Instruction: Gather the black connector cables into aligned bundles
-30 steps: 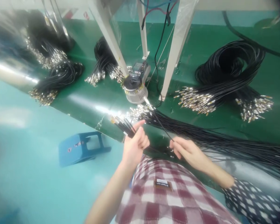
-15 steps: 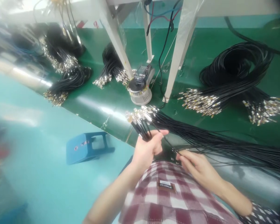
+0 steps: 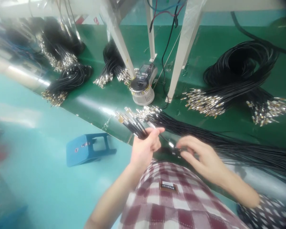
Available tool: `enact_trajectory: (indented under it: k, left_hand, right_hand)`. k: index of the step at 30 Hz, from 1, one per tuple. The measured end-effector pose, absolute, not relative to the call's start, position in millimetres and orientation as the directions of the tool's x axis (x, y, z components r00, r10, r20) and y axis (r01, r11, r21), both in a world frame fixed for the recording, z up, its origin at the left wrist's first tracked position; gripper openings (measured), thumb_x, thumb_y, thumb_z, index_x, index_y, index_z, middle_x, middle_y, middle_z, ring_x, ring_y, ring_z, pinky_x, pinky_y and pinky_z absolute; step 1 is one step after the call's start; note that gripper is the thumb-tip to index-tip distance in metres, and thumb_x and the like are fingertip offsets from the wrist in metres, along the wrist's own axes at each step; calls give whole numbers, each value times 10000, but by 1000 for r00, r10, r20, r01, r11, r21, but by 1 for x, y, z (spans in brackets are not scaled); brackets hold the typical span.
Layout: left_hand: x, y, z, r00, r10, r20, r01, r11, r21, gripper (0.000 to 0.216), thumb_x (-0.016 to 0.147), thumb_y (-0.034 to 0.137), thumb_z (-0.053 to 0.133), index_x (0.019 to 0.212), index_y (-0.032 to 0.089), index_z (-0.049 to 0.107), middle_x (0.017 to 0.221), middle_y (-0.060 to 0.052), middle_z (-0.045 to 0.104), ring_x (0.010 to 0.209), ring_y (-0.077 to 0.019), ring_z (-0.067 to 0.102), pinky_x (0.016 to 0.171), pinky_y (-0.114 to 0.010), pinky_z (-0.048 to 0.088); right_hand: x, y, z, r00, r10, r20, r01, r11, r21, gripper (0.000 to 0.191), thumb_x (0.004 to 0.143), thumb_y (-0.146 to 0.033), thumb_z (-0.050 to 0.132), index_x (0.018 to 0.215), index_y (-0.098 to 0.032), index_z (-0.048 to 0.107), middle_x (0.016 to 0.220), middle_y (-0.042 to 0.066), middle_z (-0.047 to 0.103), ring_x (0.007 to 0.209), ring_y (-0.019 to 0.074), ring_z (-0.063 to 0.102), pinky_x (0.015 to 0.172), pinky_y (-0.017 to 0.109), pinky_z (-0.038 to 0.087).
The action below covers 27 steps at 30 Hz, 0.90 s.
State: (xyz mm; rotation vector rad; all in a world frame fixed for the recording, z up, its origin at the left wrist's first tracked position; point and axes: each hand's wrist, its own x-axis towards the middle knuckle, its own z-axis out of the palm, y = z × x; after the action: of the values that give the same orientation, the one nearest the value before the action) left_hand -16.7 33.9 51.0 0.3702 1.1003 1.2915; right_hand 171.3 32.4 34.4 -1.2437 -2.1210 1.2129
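Observation:
My left hand (image 3: 144,148) is closed round a small bunch of black cables (image 3: 131,122) with silver connector tips pointing up and left, over the near edge of the green bench (image 3: 97,105). My right hand (image 3: 200,156) pinches one thin black cable (image 3: 166,141) just right of the left hand; its metal end lies between the two hands. A long spread of black cables (image 3: 228,143) with metal tips runs from the right across the bench to my hands. My checked shirt fills the bottom of the view.
A round grey-and-white device (image 3: 143,89) stands on the bench behind the cables, between slanted white frame legs (image 3: 181,51). Coiled cable bundles lie at the right (image 3: 235,76) and the back left (image 3: 66,79). A blue stool (image 3: 90,152) stands on the teal floor below.
The left hand's bunch has swung left, then right, then left again. My right hand has moved up slightly, and a single cable's metal end now shows between the two hands.

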Motion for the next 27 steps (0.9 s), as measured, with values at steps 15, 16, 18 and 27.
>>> enact_trajectory:
  k: [15,16,18,27]
  left_hand:
    - [-41,37,28,-179,830,-528,-641,308,703,232,800,309,702,850,84,667,466,110,193,395,-23,170,397,-177,197]
    - [-40,37,29,-183,832,-524,-638,305,707,240,801,318,701,848,85,666,469,109,190,398,-23,168,399,-177,199]
    - [-38,37,32,-189,838,-512,-634,294,715,282,804,361,693,876,89,670,479,108,188,406,-26,167,403,-179,204]
    - [-44,33,30,-144,825,-547,-608,362,706,398,771,479,688,682,92,655,444,100,186,391,-28,195,401,-177,210]
  right_hand:
    - [200,27,8,-653,746,-133,573,371,-731,212,957,-365,456,973,-216,605,1015,75,652,939,216,568,821,359,431]
    - [191,31,13,-659,740,-135,548,349,-761,233,973,-355,416,972,-216,603,977,70,663,908,203,580,798,340,436]
    - [167,38,22,-661,738,-140,509,303,-806,313,1000,-325,321,878,-215,587,821,41,663,760,167,590,695,294,427]
    - [129,49,4,-691,701,-177,551,352,-757,415,992,-381,308,723,-201,568,652,22,595,612,143,509,604,264,346]
